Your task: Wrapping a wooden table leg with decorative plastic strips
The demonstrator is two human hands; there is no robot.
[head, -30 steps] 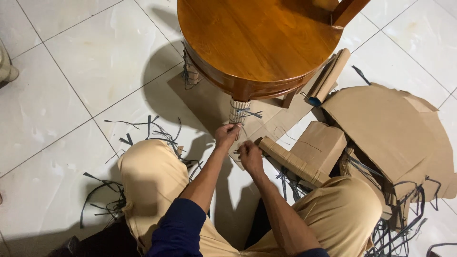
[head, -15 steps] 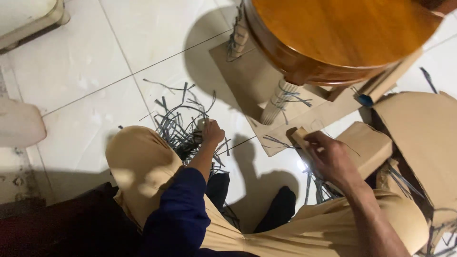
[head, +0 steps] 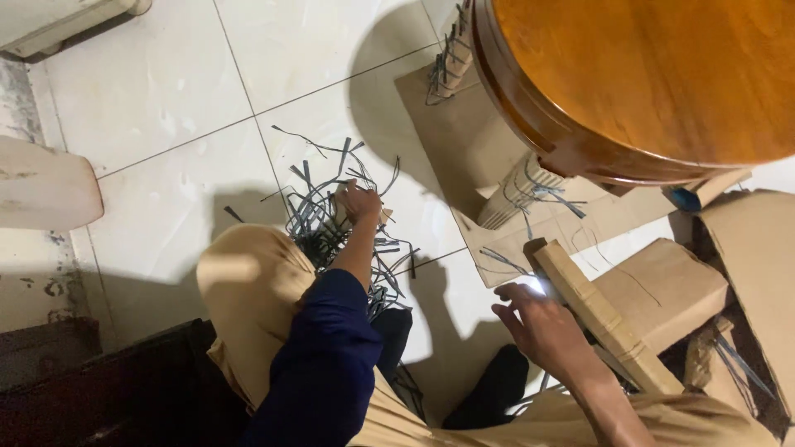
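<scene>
Cardboard everywhere on the pale glossy floor tiles, and both hands are busy among it. Left hand is out at the heap of dark plastic strapping strips, fingers curled down into the tangle and closed around something small and pale there — what exactly it grips, the view does not show. Those strips are thin, flat, grey-black, curling and springy, scattered beside the tan trouser knee. Dark blue sleeve runs down that arm.

Right hand is low and to the right, fingers spread loosely open, fingertips touching the near end of a long folded cardboard bar, which lies slanted across a flat brown cardboard sheet. A bright glare sits right at the fingertips.

Up top, a round wooden seat, polished orange-brown with a smooth curved rim. Its nearest leg is sleeved in ribbed corrugated card, with cut strap ends sticking out, and stands on another flat cardboard piece. A second wrapped leg stands farther back.
</scene>
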